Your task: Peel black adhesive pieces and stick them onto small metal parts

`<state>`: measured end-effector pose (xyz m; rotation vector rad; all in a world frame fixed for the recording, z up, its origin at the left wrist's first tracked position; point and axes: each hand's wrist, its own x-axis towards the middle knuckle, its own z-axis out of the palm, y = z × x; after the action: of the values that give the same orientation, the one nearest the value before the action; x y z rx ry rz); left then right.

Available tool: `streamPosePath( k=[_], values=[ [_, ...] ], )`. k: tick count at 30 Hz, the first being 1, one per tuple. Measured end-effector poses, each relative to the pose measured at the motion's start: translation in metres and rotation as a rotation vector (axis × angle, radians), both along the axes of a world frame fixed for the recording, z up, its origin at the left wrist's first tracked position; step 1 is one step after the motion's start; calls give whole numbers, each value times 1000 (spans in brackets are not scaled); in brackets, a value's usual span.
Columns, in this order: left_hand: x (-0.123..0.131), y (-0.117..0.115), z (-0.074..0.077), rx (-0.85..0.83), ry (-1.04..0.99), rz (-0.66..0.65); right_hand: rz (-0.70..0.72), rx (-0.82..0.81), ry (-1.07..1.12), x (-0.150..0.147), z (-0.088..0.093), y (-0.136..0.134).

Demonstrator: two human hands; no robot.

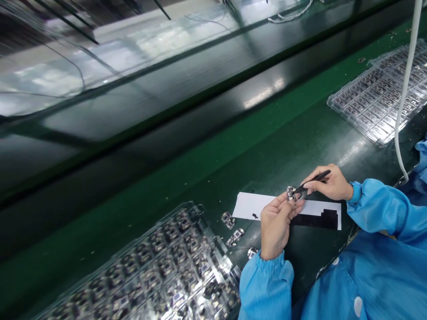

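Observation:
My left hand (276,224) is closed, pinching a small circuit board (290,192) between thumb and fingers. My right hand (330,184) grips black tweezers (317,176), whose tips reach the board; whether they hold anything is too small to tell. Beneath both hands lies a white backing sheet (250,202) with a black sticker strip (313,221) along its near edge and a small black piece (255,216) at its left. Loose circuit boards (228,219) rest on the green bench, left of my left hand.
At lower left a clear plastic tray (160,262) holds rows of circuit boards. Another filled tray (383,93) sits at upper right, with a white cable (402,98) hanging in front of it. A dark conveyor-like strip (200,115) runs along the bench's far side.

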<state>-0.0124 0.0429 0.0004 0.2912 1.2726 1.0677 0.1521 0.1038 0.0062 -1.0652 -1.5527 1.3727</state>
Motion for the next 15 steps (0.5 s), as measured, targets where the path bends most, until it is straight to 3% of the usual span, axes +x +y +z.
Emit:
streamPosePath(
  k=[5, 8, 11, 15],
  values=[
    [5, -5, 7, 1, 9, 30, -229, -92, 68, 9, -3, 15],
    [-3, 6, 16, 63, 44, 35, -290, -94, 32, 13, -12, 30],
    [-29, 37, 28, 128, 187, 67, -276, -113, 61, 12, -22, 40],
    [-84, 102, 44, 151, 450, 149, -261, -152, 98, 7, -30, 42]
  ],
)
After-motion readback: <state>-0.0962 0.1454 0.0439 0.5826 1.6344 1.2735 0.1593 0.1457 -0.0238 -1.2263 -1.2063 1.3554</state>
